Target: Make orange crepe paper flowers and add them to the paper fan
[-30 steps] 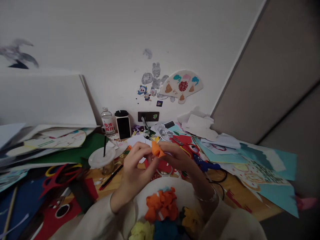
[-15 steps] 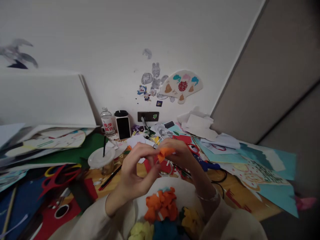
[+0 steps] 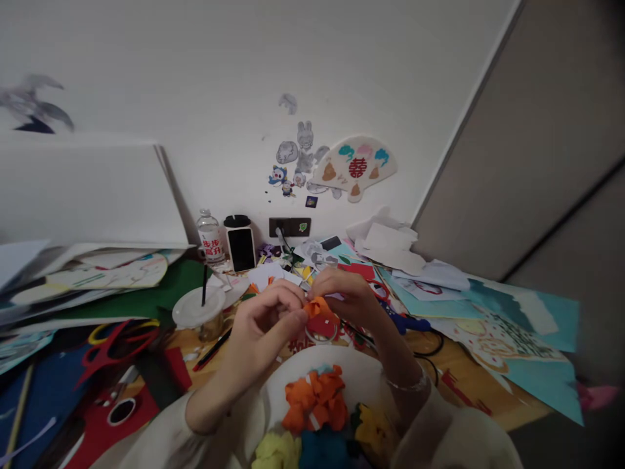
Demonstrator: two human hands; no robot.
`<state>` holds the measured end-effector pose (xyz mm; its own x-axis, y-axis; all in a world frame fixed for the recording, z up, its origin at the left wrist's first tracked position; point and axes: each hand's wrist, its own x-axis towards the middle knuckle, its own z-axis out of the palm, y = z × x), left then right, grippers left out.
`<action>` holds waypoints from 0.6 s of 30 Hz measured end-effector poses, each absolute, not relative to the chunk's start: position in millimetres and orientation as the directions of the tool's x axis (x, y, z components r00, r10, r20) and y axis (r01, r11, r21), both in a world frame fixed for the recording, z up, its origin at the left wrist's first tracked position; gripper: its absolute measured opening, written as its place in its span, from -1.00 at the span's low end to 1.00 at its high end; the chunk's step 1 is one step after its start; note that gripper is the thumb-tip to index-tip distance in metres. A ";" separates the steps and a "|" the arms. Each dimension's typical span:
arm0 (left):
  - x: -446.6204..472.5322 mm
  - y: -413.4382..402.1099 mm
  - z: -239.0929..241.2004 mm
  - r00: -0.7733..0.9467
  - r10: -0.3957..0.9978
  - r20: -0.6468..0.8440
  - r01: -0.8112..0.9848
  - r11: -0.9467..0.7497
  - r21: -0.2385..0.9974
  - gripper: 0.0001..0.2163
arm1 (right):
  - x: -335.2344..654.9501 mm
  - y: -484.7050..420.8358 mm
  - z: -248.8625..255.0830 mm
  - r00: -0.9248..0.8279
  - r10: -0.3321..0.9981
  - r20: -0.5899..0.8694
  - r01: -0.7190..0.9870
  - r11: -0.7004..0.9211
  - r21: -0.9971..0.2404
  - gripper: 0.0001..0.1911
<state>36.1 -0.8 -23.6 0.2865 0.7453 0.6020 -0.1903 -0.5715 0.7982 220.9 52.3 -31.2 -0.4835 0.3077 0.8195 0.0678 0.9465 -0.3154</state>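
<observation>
Both hands meet over the cluttered desk and pinch a small orange paper piece (image 3: 316, 306) between their fingertips. My left hand (image 3: 263, 329) grips it from the left with curled fingers. My right hand (image 3: 349, 301) pinches it from the right. Just below the hands lies a white plate (image 3: 364, 378) holding crumpled orange paper pieces (image 3: 317, 400), with yellow (image 3: 278, 451) and dark blue ones at its near edge. A tape ring (image 3: 319, 331) lies under the hands.
A lidded cup with a black straw (image 3: 199, 309) stands left of the hands. Red scissors (image 3: 114, 342), a bottle (image 3: 209, 238), a phone stand (image 3: 241, 246) and piles of coloured paper (image 3: 493, 319) crowd the desk. The wall is close behind.
The orange piece has been crumpled smaller between the fingers, and both hands have closed in around it. My left forearm has shifted left.
</observation>
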 end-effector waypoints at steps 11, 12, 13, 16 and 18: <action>40.8 1.6 -34.4 0.455 0.749 0.482 -0.451 -0.272 0.850 -0.85 | 222.8 54.6 -37.8 -0.555 0.326 0.765 -0.077 0.896 -0.437 -0.79; 41.2 2.6 -35.1 0.448 0.750 0.486 -0.452 -0.279 0.847 -0.84 | 222.7 54.5 -37.7 -0.557 0.334 0.761 -0.069 0.894 -0.443 -0.77; 41.5 3.6 -35.7 0.439 0.749 0.496 -0.452 -0.293 0.843 -0.83 | 222.5 54.1 -37.2 -0.559 0.347 0.753 -0.058 0.890 -0.453 -0.75; 40.6 4.8 -36.0 0.400 0.752 0.524 -0.425 -0.355 0.833 -0.87 | 221.7 52.1 -34.5 -0.554 0.388 0.737 -0.012 0.881 -0.473 -0.70; 37.7 4.4 -34.4 0.350 0.765 0.540 -0.348 -0.429 0.833 -0.93 | 221.5 51.0 -32.5 -0.545 0.391 0.742 0.013 0.889 -0.458 -0.71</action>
